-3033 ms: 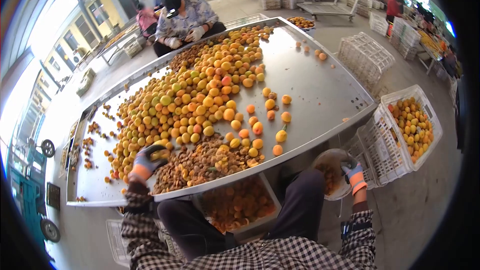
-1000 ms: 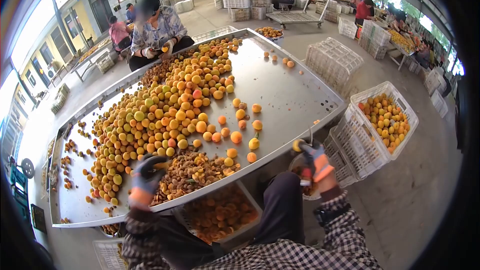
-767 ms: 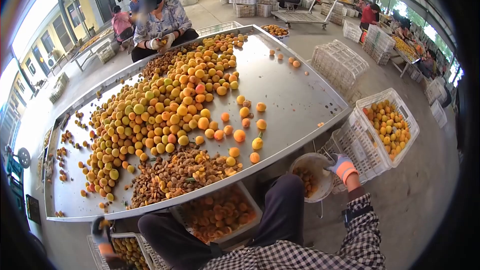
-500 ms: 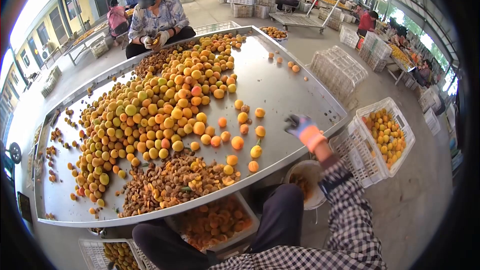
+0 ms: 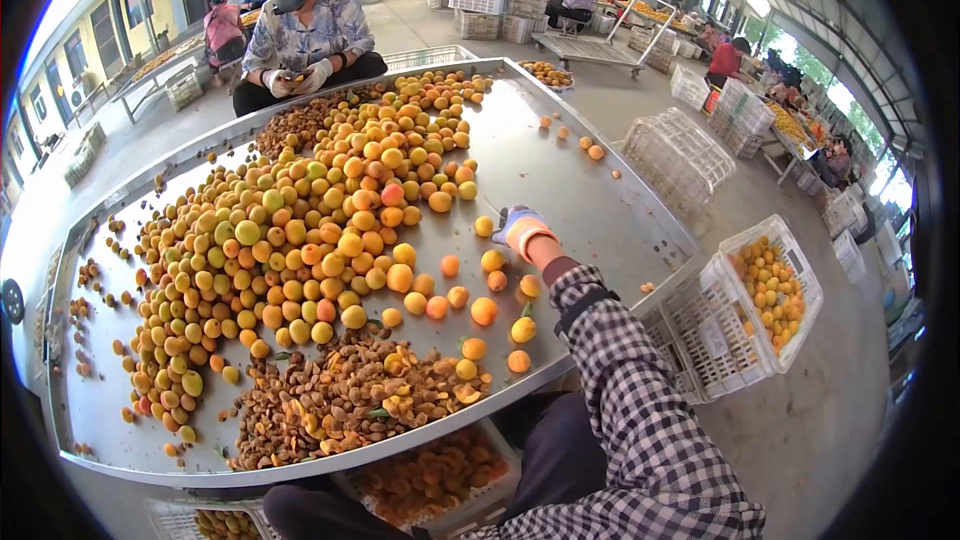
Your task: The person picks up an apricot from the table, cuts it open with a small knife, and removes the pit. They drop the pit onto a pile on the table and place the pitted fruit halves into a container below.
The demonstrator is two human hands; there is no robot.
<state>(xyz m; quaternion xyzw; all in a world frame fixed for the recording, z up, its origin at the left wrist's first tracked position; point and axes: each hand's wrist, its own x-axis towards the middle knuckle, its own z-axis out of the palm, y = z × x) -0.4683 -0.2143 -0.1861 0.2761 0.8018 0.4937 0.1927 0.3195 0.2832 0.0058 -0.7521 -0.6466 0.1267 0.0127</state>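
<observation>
My right hand, in a grey-blue and orange glove, is low over the metal table, palm down with fingers curled. Whatever is under the fingers is hidden. An apricot lies just left of the fingertips, and several more lie below the hand, one apricot among them. Left of these spreads a large heap of apricots. A pile of brown apricot pits with some torn flesh lies at the near edge. My left hand is out of view.
Under the table edge stands a crate of apricot halves. White crates are at the right, one holding apricots. Across the table sits a co-worker in gloves. A flat cart and other people are farther back.
My right hand has moved left over the table to the loose apricots, covering one that was visible before. My view has shifted slightly. The co-worker's hands have moved a little.
</observation>
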